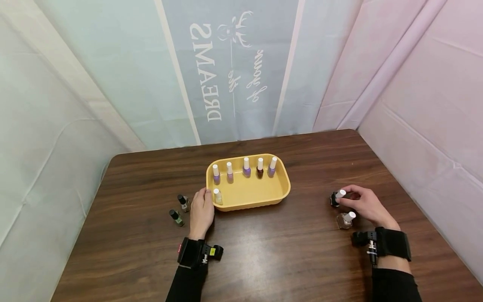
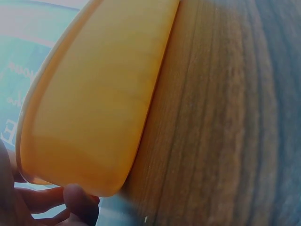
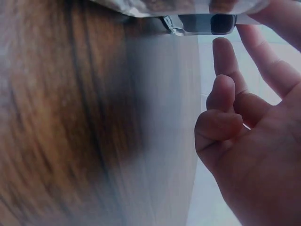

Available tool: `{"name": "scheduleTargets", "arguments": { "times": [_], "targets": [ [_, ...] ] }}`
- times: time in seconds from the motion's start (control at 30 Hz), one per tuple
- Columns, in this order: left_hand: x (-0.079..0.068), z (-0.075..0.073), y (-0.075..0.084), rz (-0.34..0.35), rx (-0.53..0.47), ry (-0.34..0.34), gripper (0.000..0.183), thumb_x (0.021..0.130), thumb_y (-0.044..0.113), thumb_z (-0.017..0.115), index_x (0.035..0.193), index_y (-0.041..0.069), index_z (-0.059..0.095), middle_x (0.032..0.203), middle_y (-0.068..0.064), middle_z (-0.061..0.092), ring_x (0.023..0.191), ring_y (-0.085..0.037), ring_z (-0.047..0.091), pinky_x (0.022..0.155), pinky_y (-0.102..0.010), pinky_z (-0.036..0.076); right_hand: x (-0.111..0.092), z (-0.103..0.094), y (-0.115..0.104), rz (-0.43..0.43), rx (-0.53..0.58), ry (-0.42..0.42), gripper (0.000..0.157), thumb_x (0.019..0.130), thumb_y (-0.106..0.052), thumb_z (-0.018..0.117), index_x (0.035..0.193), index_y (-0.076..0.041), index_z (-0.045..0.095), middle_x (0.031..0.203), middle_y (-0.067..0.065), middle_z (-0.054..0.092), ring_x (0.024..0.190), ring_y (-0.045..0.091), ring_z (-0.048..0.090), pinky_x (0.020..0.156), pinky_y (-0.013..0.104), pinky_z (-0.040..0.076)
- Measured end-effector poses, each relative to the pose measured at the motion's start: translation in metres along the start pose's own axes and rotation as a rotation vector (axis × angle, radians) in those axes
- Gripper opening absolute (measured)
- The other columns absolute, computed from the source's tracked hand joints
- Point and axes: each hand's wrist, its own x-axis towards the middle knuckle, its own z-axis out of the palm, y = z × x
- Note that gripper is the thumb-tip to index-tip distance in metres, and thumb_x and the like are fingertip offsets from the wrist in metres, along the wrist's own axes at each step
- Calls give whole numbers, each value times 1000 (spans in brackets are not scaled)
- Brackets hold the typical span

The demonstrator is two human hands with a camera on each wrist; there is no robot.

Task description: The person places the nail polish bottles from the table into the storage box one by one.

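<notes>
My left hand (image 1: pixel 201 212) holds the near left corner of a yellow tray (image 1: pixel 250 196), with fingers at its rim and thumb against the outer wall in the left wrist view. Several white-capped nail polish bottles stand inside the tray: purple, pinkish and dark red ones in a row along the back, and a pale one (image 1: pixel 218 197) at the left front. Over on the right, my right hand (image 1: pixel 371 206) pinches the white cap of a black nail polish bottle (image 1: pixel 334 199) between thumb and fingers. Just nearer stands a brownish clear bottle (image 1: pixel 344 221), also white-capped.
Two black-capped bottles, one greyish (image 1: pixel 184 203) and one green (image 1: pixel 176 218), are on the wooden table (image 1: pixel 271 256) to the left of my left hand. A printed curtain (image 1: pixel 241 105) hangs behind the table, with pale fabric walls on both sides.
</notes>
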Motion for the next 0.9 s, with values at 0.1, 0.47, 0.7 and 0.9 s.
{"name": "scheduleTargets", "arguments": {
  "times": [0.1,0.47,0.7,0.9],
  "targets": [
    [0,1,-1,2,3,-2,51,101,36,29,131,1,52,120,-19,56,112,-31,51,95,-50,41,0,0,0,16,7,-1,46,84,-39,65,110,-3,59,89,12,62,71,15,54,59,29,45],
    [-1,0,-2,3,-7,-1,50,101,34,30,131,1,52,119,-19,56,110,-32,52,93,-50,42,1,3,1,23,-8,2,46,83,-43,64,109,-5,60,91,12,61,74,16,54,60,30,46],
    [-1,0,0,-11,0,0,50,101,35,30,130,2,53,119,-18,57,110,-31,52,93,-49,42,0,3,0,4,-12,21,42,83,-41,66,106,-6,61,87,11,61,70,14,54,58,29,46],
    [-1,0,1,-18,1,1,49,101,35,30,131,3,53,119,-17,56,111,-31,52,93,-49,42,-1,3,-1,-4,-20,35,42,83,-41,66,105,-5,62,87,11,62,70,13,54,58,29,45]
  ]
}}
